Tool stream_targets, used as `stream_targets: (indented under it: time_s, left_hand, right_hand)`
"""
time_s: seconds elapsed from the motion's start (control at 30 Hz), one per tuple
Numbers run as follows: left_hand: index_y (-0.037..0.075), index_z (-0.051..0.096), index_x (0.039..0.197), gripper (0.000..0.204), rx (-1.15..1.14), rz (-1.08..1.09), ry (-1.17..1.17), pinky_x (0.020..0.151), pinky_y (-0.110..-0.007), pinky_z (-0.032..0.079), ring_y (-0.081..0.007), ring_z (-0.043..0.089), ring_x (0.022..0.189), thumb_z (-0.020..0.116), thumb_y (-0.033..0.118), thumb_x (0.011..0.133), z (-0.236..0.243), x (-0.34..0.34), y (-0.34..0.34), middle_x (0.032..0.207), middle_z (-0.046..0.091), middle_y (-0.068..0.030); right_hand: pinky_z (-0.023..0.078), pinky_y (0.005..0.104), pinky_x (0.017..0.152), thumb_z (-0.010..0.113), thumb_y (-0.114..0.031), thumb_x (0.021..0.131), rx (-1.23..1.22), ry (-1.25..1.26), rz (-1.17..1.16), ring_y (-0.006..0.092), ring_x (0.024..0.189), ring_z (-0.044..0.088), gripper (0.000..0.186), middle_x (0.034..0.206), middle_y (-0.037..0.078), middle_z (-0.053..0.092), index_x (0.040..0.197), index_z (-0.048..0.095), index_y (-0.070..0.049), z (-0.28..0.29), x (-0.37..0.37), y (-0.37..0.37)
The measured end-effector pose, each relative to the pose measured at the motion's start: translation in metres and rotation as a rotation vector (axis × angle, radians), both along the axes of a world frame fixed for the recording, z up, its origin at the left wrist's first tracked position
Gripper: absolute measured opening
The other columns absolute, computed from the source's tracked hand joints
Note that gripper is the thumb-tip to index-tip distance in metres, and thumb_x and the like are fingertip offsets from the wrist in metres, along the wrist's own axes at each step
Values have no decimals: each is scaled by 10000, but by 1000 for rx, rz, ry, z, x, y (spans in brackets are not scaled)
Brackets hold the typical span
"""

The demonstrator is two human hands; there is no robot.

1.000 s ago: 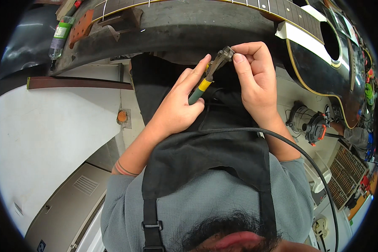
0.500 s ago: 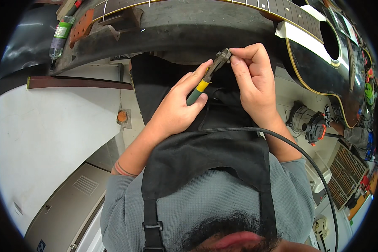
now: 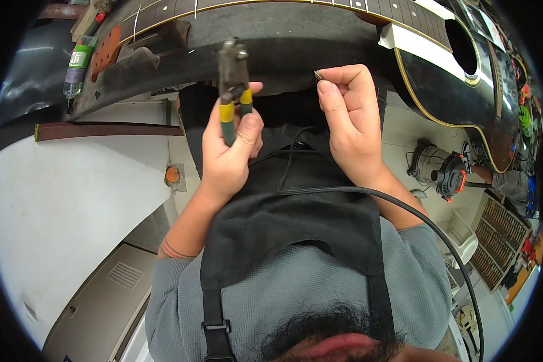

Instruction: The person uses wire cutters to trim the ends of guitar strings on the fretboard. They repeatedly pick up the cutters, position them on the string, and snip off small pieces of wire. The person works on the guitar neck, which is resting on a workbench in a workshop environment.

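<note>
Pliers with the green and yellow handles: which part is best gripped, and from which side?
Probably the handles, coming from the wearer's side: the metal head of the pliers points away from the body, while the handles angle back toward it. The left hand holds them there.

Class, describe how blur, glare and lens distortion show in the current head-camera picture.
Head view: the pliers in the left hand look smeared, most at the metal head, while the right hand looks sharper; head view: pale glare streaks the glossy black sheet at upper left; head view: the guitar fretboard bends into an arch, and the corners go black.
</note>
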State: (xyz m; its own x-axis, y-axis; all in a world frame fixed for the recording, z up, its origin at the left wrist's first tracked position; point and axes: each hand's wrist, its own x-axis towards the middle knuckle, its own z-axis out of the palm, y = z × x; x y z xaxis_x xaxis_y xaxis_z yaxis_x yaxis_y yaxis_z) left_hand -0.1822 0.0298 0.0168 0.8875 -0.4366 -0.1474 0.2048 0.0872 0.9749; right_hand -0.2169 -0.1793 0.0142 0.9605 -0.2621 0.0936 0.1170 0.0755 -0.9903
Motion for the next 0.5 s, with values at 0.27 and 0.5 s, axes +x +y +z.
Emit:
stream_targets:
  time_s: [0.27, 0.5]
  left_hand:
    - [-21, 427, 1591, 485, -85, 58, 4, 635, -263, 423, -80, 448, 696, 543, 166, 1159, 0, 0, -4, 870, 509, -17]
    - [-30, 418, 1602, 513, -78, 85, -14, 662, -271, 439, -81, 460, 728, 558, 117, 1131, 1, 1, -4, 900, 521, -27]
  right_hand:
    - [446, 218, 750, 570, -97, 1168, 146, 25, 81, 26, 848, 484, 172, 1010, -10, 582, 1297, 571, 16, 8, -1, 2]
    - [378, 242, 677, 523, -150, 1189, 292, 66, 196, 47, 751, 412, 221, 859, -36, 501, 1319, 558, 26, 19, -1, 2]
